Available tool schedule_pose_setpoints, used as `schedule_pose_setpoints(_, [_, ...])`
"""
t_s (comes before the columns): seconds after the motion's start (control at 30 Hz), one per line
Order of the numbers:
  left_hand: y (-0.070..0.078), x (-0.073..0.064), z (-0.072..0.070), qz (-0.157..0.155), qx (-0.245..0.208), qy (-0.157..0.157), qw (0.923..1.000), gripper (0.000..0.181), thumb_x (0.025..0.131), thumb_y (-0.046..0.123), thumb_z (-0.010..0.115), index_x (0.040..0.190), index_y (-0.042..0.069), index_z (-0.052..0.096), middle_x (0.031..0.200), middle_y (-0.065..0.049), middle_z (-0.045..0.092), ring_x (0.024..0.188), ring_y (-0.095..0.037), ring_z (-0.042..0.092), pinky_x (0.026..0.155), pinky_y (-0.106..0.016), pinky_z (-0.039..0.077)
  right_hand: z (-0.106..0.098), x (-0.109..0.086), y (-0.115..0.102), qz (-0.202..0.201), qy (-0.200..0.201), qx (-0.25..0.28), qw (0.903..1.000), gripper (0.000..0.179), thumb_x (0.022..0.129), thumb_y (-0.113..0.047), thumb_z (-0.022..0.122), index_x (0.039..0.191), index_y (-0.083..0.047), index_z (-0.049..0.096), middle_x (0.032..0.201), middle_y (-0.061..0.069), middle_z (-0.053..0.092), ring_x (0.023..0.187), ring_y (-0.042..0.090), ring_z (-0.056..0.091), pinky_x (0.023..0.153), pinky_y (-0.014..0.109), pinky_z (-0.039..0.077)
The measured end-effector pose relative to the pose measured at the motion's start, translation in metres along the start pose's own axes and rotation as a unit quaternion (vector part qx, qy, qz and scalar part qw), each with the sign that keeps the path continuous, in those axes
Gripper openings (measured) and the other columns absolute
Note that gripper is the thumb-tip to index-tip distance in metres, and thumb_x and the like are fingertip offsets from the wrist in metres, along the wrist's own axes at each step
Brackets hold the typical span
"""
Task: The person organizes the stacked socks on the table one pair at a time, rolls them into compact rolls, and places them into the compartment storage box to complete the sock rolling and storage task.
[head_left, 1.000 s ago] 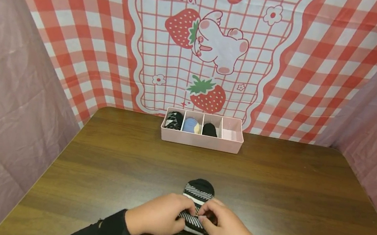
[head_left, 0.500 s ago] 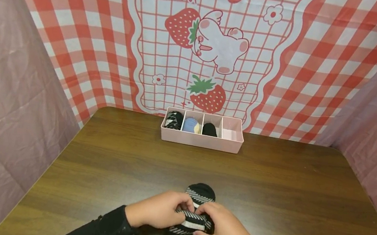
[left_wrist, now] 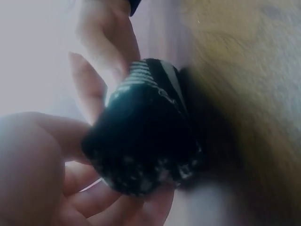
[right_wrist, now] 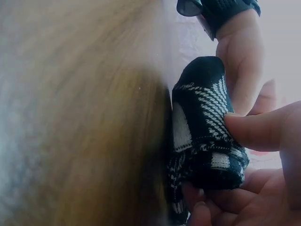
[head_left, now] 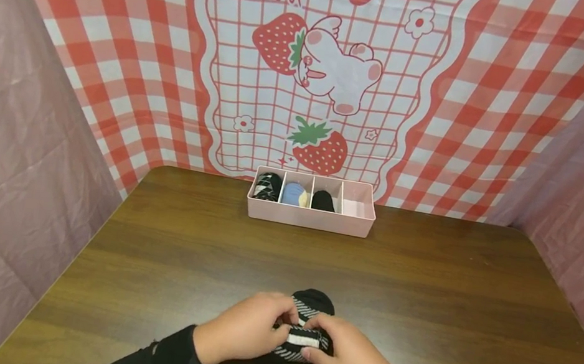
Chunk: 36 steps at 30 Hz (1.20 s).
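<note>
A black sock with white stripes and hatching (head_left: 304, 340) lies partly rolled up near the front of the table. My left hand (head_left: 249, 328) pinches the roll from its left side, thumb toward me and fingers on the far side. From the right, my right hand (head_left: 358, 362) grips the same roll between thumb and fingers. Beyond the fingers the plain black end of the sock reaches flat across the wood. In the right wrist view the rolled layers of the sock (right_wrist: 204, 115) show at their end, close against the tabletop. The left wrist view is blurred.
At the table's back stands a pale pink divided box (head_left: 310, 219). Three of its compartments hold rolled items: black-and-white patterned (head_left: 267, 187), blue (head_left: 293, 193) and black (head_left: 323, 200). A red checked cloth (head_left: 148, 47) hangs behind the brown table (head_left: 193, 236).
A second ago the sock lay flatter with the fingertips close together over its middle. Its near part is now folded up into a roll that both hands hold, and its far end has shifted slightly toward me.
</note>
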State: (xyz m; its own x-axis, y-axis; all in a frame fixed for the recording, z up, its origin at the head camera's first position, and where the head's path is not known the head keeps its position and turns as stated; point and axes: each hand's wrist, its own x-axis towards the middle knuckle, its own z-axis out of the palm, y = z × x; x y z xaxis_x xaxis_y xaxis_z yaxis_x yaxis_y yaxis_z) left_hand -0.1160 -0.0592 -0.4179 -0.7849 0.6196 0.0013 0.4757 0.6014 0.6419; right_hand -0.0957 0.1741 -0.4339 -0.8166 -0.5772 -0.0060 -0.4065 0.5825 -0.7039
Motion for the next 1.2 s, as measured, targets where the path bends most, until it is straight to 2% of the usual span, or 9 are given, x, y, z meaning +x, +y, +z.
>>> schedule_pose_setpoints(0.17, [0.009,-0.006,-0.002,0.044,0.075,0.003,0.9962,0.012,0.092,0.017,0.074,0.103,0.019,0.07,0.098,0.011,0.062,0.089,0.0,0.057,0.079,-0.022,0.051,-0.003,0.002,0.003,0.013,-0.029,0.058,0.9978,0.024,0.1,-0.035,0.069,0.118,-0.021,0.06,0.099,-0.012,0.065,0.083,0.005,0.058,0.073,0.028,0.048])
schedule_pose_setpoints(0.23, [0.011,-0.008,-0.001,0.063,0.105,-0.006,0.9925,0.021,0.09,0.021,0.079,0.108,0.019,0.069,0.103,0.011,0.062,0.094,-0.001,0.058,0.081,-0.022,0.051,-0.003,0.001,0.004,0.015,-0.033,0.074,0.9966,0.024,0.101,-0.033,0.068,0.118,-0.021,0.056,0.095,-0.009,0.063,0.077,0.006,0.056,0.068,0.027,0.047])
schedule_pose_setpoints(0.33, [0.014,-0.01,0.0,0.09,0.143,-0.023,0.9853,0.036,0.085,0.023,0.084,0.116,0.019,0.066,0.11,0.01,0.061,0.102,-0.005,0.058,0.087,-0.025,0.051,-0.003,0.001,0.006,0.012,-0.026,0.082,0.9962,0.023,0.101,-0.03,0.068,0.115,-0.021,0.052,0.095,-0.006,0.06,0.078,0.008,0.054,0.065,0.027,0.044])
schedule_pose_setpoints(0.43, [0.015,-0.011,0.001,0.111,0.161,-0.029,0.9802,0.043,0.083,0.018,0.085,0.12,0.019,0.063,0.113,0.009,0.061,0.106,-0.006,0.057,0.091,-0.026,0.051,-0.002,0.001,0.007,0.013,-0.023,0.088,0.9958,0.02,0.101,-0.029,0.067,0.11,-0.019,0.053,0.093,-0.002,0.055,0.08,0.01,0.051,0.063,0.027,0.042])
schedule_pose_setpoints(0.53, [0.014,-0.011,0.002,0.117,0.154,-0.023,0.9809,0.041,0.084,0.011,0.082,0.119,0.019,0.064,0.113,0.009,0.061,0.106,-0.006,0.057,0.092,-0.024,0.05,-0.002,0.001,0.008,0.018,-0.027,0.091,0.9954,0.018,0.102,-0.029,0.066,0.107,-0.018,0.053,0.094,-0.001,0.054,0.081,0.012,0.051,0.065,0.027,0.041])
schedule_pose_setpoints(0.6, [0.013,-0.011,0.003,0.116,0.142,-0.021,0.9827,0.038,0.085,0.008,0.079,0.119,0.019,0.064,0.113,0.009,0.061,0.106,-0.005,0.058,0.093,-0.024,0.05,-0.002,0.002,0.007,0.018,-0.027,0.086,0.9958,0.016,0.102,-0.029,0.064,0.107,-0.019,0.054,0.099,-0.002,0.055,0.087,0.012,0.053,0.07,0.028,0.043])
schedule_pose_setpoints(0.77, [0.009,-0.01,0.004,0.106,0.121,-0.029,0.9866,0.033,0.091,0.008,0.074,0.122,0.017,0.066,0.118,0.009,0.064,0.112,-0.006,0.06,0.096,-0.026,0.05,-0.002,0.002,0.004,0.012,-0.019,0.06,0.9979,0.012,0.103,-0.029,0.063,0.106,-0.021,0.055,0.106,-0.005,0.055,0.097,0.013,0.055,0.081,0.03,0.045])
schedule_pose_setpoints(0.97, [0.005,-0.007,0.005,0.096,0.108,-0.043,0.9886,0.03,0.098,0.009,0.065,0.127,0.014,0.067,0.123,0.006,0.067,0.115,-0.007,0.061,0.097,-0.028,0.051,-0.002,0.001,0.002,0.012,-0.015,0.03,0.9994,0.013,0.101,-0.032,0.065,0.106,-0.022,0.057,0.105,-0.006,0.052,0.094,0.011,0.053,0.078,0.029,0.046])
schedule_pose_setpoints(1.2, [-0.002,-0.001,0.005,0.064,0.076,-0.066,0.9929,0.032,0.104,0.009,0.055,0.135,0.016,0.063,0.127,0.003,0.067,0.117,-0.007,0.061,0.097,-0.028,0.051,0.001,-0.001,0.003,0.001,0.002,-0.04,0.9992,0.039,0.088,-0.035,0.08,0.119,-0.024,0.058,0.114,-0.012,0.056,0.101,0.009,0.053,0.086,0.033,0.049])
